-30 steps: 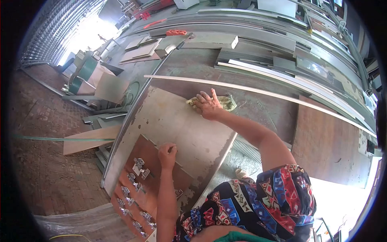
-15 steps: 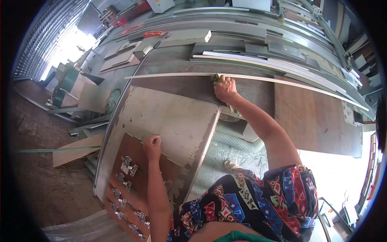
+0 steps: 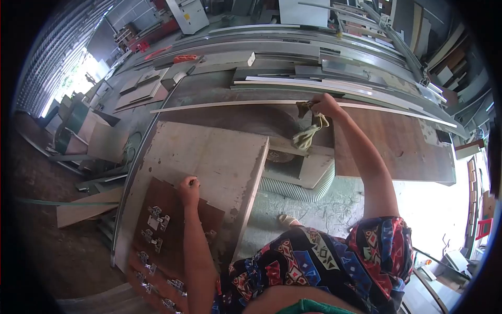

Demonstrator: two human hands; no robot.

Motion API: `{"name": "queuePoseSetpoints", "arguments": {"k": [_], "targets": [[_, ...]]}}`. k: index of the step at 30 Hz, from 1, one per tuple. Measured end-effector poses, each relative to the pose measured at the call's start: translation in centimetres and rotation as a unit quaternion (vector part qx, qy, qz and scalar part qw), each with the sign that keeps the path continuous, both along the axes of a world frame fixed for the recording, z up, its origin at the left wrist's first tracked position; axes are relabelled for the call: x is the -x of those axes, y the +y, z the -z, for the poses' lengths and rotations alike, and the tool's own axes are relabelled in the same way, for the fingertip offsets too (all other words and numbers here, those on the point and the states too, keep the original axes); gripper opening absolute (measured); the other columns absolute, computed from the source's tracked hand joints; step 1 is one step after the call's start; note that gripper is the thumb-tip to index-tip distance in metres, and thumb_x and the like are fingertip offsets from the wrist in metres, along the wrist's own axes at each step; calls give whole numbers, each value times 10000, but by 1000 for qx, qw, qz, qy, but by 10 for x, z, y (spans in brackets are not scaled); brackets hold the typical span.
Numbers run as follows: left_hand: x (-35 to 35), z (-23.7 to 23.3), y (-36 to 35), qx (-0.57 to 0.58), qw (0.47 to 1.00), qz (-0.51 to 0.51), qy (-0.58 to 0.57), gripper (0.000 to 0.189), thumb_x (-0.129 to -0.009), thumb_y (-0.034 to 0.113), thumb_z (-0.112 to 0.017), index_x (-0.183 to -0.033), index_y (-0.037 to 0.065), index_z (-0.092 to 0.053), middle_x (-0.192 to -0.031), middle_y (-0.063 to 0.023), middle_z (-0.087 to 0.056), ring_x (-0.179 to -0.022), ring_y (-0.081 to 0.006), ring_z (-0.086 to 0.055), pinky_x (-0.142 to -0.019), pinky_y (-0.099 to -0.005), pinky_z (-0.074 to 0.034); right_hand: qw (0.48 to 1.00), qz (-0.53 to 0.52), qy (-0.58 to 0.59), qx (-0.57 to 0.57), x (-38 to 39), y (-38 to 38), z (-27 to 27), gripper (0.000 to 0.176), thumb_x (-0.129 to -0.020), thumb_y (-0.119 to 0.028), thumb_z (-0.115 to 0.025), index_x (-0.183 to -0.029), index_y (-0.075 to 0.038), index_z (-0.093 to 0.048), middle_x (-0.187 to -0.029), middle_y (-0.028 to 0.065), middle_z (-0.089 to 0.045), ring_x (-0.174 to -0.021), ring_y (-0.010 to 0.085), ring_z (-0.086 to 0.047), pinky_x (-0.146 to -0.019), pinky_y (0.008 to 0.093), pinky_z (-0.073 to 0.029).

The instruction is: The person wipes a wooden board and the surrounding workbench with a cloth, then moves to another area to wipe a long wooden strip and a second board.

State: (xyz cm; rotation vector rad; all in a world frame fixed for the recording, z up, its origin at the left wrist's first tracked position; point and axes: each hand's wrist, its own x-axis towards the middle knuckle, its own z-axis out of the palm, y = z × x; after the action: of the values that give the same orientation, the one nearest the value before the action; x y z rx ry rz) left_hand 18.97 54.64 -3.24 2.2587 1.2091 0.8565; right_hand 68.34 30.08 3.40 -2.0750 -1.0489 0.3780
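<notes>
My right hand (image 3: 326,106) is closed round a crumpled, yellowish-green rag (image 3: 304,138), which hangs down from my fingers. That hand is at a long, thin pale strip (image 3: 225,104) stretching across the far side of the work surface. Closed fingers on my left hand (image 3: 189,189) hide whatever is inside them. It is over the edge of a brown board (image 3: 172,206), which lies on a larger pale, stained panel (image 3: 209,144). Several metal cabinet hinges (image 3: 158,219) sit on and beside the brown board.
A wide brown board (image 3: 392,141) lies to the right. Long strips and panels (image 3: 324,83) are stacked beyond the pale strip. Below the work surface, a ribbed hose (image 3: 308,194) curves over the floor. Offcuts and a wooden board (image 3: 86,206) are on the left.
My right hand has moved right along the pale strip, and more of the rag now hangs below it. My left hand stays closed over the brown board. The head view has shifted slightly.
</notes>
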Motion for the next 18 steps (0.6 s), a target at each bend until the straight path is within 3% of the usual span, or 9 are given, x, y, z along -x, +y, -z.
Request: {"name": "queuePoseSetpoints", "arguments": {"k": [2, 3, 4, 6, 10, 13, 15, 16, 18], "targets": [[-1, -2, -3, 2, 1000, -4, 8, 168, -674, 95, -617, -823, 30, -660, -819, -130, -648, -769, -276, -617, -709, -351, -475, 975, 78, -123, 168, -4, -6, 6, 347, -654, -272, -678, -927, -58, -677, -1023, 181, -620, -901, 285, -612, -753, 379, -499], [-1, -4, -4, 3, 1000, -13, 16, 170, -677, 96, -617, -827, 31, -661, -822, -131, -648, -773, -276, -617, -711, -352, -475, 969, 144, -81, 183, 12, -8, 7, 602, -629, -383, -718, -1150, -112, -590, -1360, 206, -358, -1190, 353, -420, -938, 427, -408], [-2, -5, -3, 0, 1000, -12, 15, 170, -677, 96, -617, -827, 31, -661, -822, -131, -648, -773, -276, -617, -711, -352, -475, 970, 146, -81, 179, 22, -14, 6, 602, -629, -383, -718, -1150, -112, -590, -1360, 206, -358, -1190, 353, -420, -938, 427, -408], [-1, -4, -1, -15, 999, -6, 32, 175, -689, 100, -616, -841, 26, -662, -826, -133, -650, -774, -279, -618, -714, -353, -475, 937, -75, -124, 318, 38, -23, 6, 975, -653, -481, -708, -1391, -74, -220, -1396, 250, -241, -1268, 423, -275, -1024, 462, -308], [-2, 1, -1, 51, 998, -23, 16, 182, -698, 107, -616, -850, 17, -660, -826, -134, -650, -782, -279, -617, -720, -353, -474, 950, -49, -151, 270, 51, -35, 24, 958, -624, -497, -718, -1378, -90, -290, -1413, 235, -207, -1304, 422, -191, -1063, 470, -243], [-1, -2, 1, 47, 998, -21, 23, 187, -698, 108, -618, -850, 7, -656, -826, -135, -651, -788, -276, -619, -721, -353, -475, 955, -36, -208, 209, 56, -35, 20, 753, -628, -457, -712, -1282, -175, -468, -1365, 191, -318, -1256, 383, -310, -1016, 429, -334], [-1, -1, -1, 44, 999, -25, 16, 186, -695, 108, -620, -848, 10, -658, -813, -132, -649, -783, -275, -618, -719, -351, -475, 962, -20, -174, 209, 54, -34, 17, 575, -687, -267, -664, -1233, -167, -517, -1331, 147, -372, -1187, 352, -393, -973, 418, -380], [0, 3, 1, 44, 999, -25, 17, 186, -695, 108, -620, -848, 10, -658, -813, -132, -649, -783, -275, -618, -719, -351, -475, 962, -21, -173, 208, 50, -33, 25, 575, -687, -267, -664, -1233, -167, -517, -1331, 147, -372, -1187, 352, -393, -973, 418, -380], [0, 5, 4, 49, 999, -21, 5, 181, -691, 106, -620, -843, 16, -658, -811, -130, -645, -777, -275, -615, -716, -347, -474, 951, -8, -242, 192, 43, -29, 33, 477, -708, -114, -570, -1181, -176, -553, -1224, 125, -479, -1083, 321, -481, -918, 395, -425]]}}
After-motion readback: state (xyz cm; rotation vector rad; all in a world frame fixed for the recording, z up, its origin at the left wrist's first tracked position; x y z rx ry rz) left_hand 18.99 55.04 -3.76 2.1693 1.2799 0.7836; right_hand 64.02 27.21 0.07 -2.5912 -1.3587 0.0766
